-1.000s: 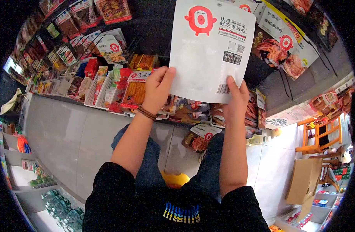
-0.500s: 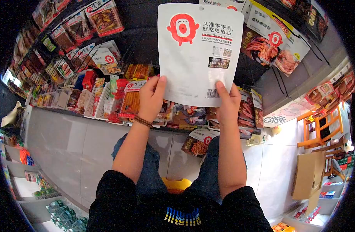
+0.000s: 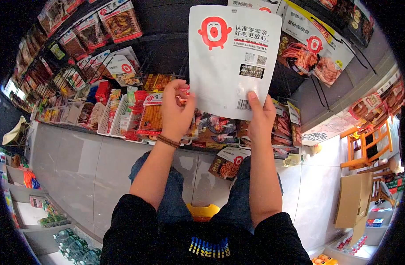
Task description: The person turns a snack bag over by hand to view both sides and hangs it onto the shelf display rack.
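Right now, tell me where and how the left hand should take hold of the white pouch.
Probably best by the lower part of the left edge of the white pouch, coming from the left and pinching front to back. The pouch is broad, flat and roughly upright; the left hand is beside that edge, while the right hand grips near the lower right corner.

**Room low, tight up top**

A big white bag (image 3: 224, 81) blocks the front. Hanging packs (image 3: 310, 55) crowd its right side; white baskets (image 3: 107, 114) sit near the left hand (image 3: 177, 108). Over the grey floor (image 3: 74, 154) at left, a hand can pass. A snack pack (image 3: 227, 164) sits by the right knee (image 3: 243, 173).
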`<action>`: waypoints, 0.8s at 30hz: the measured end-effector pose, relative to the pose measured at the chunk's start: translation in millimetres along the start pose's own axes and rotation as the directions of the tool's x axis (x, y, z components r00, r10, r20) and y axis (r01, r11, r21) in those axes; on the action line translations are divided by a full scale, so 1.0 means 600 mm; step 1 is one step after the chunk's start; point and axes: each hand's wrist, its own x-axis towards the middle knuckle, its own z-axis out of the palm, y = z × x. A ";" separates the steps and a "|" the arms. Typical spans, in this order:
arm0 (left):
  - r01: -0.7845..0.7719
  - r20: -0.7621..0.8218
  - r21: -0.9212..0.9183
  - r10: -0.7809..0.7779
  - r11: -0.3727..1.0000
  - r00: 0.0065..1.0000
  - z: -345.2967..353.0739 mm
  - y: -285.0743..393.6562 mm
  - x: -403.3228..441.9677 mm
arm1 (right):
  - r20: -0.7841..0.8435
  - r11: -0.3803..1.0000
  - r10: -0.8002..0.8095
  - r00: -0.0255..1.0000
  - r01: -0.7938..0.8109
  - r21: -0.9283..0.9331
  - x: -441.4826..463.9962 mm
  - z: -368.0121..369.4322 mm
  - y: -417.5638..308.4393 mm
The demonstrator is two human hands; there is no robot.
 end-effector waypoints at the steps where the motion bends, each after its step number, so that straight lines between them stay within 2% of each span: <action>1: -0.056 0.022 0.060 0.055 0.997 0.998 0.001 0.002 -0.001 | 0.004 1.000 -0.015 1.000 0.015 -0.014 -0.001 0.001 -0.001; 2: -0.055 0.023 0.061 0.054 0.997 0.998 0.003 0.007 -0.003 | 0.008 0.999 -0.028 1.000 0.029 -0.028 -0.002 0.002 -0.002; 4: -0.271 0.128 0.117 0.256 0.956 0.958 0.012 0.022 -0.013 | -0.010 0.995 -0.069 0.998 0.068 -0.071 -0.005 0.007 -0.001; 10: -0.260 0.264 0.064 0.235 0.963 0.936 0.029 0.038 -0.029 | -0.016 0.951 -0.180 0.984 0.169 -0.260 -0.018 0.026 -0.005; 12: -0.194 0.281 -0.067 0.205 0.979 0.937 0.036 0.030 -0.034 | 0.002 0.935 -0.199 0.980 0.190 -0.299 -0.025 0.035 -0.007; 13: -0.193 0.280 -0.066 0.204 0.979 0.938 0.038 0.026 -0.036 | 0.023 0.943 -0.166 0.986 0.165 -0.290 -0.028 0.039 -0.007; 15: -0.094 0.305 -0.184 0.148 0.978 0.941 0.042 0.018 -0.040 | 0.046 0.949 -0.132 0.990 0.139 -0.281 -0.029 0.040 0.003; 17: -0.085 0.302 -0.221 0.151 0.972 0.941 0.044 0.011 -0.040 | 0.126 0.852 -0.266 0.956 0.294 -0.433 -0.026 0.039 0.026; 20: -0.034 0.292 -0.305 0.127 0.952 0.948 0.043 0.016 -0.041 | 0.199 0.772 -0.295 0.934 0.356 -0.526 -0.032 0.045 0.028; 24: 0.041 0.300 -0.442 0.104 0.896 0.948 0.043 0.012 -0.036 | 0.279 0.727 -0.363 0.889 0.457 -0.512 -0.037 0.058 0.022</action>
